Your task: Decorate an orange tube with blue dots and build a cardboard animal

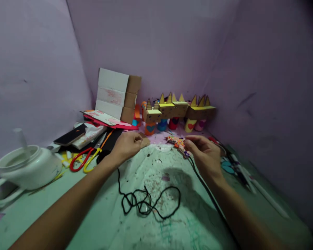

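My right hand pinches a small star-shaped piece with a colourful dotted pattern, raised a little over the table. A black cord runs from beneath this piece down along my right forearm. To the left, my left hand is closed, its fingertips on a small brown piece of cardboard near the back of the table. Below my hands a length of black yarn lies in loose loops on the table cover, one end running up toward my left wrist.
Small cardboard animal figures stand along the back. Left of them leans a folded cardboard sheet. Scissors, a phone and a white teapot lie on the left; pens are at right. Walls enclose the table.
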### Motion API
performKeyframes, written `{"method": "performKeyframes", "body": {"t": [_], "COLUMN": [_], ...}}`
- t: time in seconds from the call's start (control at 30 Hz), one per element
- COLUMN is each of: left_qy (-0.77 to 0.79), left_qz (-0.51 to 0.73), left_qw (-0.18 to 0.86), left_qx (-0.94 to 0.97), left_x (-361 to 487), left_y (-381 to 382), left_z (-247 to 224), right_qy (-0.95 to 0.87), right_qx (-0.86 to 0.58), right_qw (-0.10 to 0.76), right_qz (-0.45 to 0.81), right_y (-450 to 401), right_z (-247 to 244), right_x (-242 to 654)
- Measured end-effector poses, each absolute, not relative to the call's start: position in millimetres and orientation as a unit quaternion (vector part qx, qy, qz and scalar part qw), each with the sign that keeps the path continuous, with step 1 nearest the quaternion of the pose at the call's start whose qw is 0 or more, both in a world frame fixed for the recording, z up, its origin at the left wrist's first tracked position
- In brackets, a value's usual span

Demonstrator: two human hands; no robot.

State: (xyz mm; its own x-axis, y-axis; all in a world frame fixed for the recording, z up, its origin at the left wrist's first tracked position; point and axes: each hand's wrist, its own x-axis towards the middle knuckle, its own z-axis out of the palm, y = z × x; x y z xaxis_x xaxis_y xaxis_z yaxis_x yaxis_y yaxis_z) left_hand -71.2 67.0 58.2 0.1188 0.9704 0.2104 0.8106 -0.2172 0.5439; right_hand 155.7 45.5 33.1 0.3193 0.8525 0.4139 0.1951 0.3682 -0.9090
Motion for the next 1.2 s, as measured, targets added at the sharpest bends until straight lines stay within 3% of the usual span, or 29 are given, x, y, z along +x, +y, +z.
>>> {"method": "performKeyframes", "body": {"t": [0.2,0.37,0.7,0.8,0.97,1.1,1.2], "left_qy": [0.492,0.472,0.416,0.429,0.422,0.400,0.394], "left_qz": [0.169,0.130,0.017,0.050,0.220,0.223,0.257], "left_qw": [0.328,0.284,0.165,0.151,0.122,0.031,0.040], "left_qx": [0.788,0.824,0.894,0.889,0.871,0.889,0.882], "left_x": [-59,-68,-69,-68,-59,-39,-25], "left_y": [1,-5,0,2,15,30,37], "left_z": [55,44,27,29,43,56,52], "right_qy": [-0.518,-0.539,-0.549,-0.537,-0.492,-0.458,-0.442], "right_qx": [-0.452,-0.430,-0.412,-0.400,-0.371,-0.334,-0.328], "right_qw": [0.541,0.459,0.426,0.421,0.396,0.407,0.412], "right_qz": [0.485,0.560,0.589,0.612,0.681,0.716,0.727], "right_y": [42,40,33,31,29,30,32], "right_z": [19,14,8,8,2,-3,-2], "right_x": [163,161,149,147,139,136,138]}}
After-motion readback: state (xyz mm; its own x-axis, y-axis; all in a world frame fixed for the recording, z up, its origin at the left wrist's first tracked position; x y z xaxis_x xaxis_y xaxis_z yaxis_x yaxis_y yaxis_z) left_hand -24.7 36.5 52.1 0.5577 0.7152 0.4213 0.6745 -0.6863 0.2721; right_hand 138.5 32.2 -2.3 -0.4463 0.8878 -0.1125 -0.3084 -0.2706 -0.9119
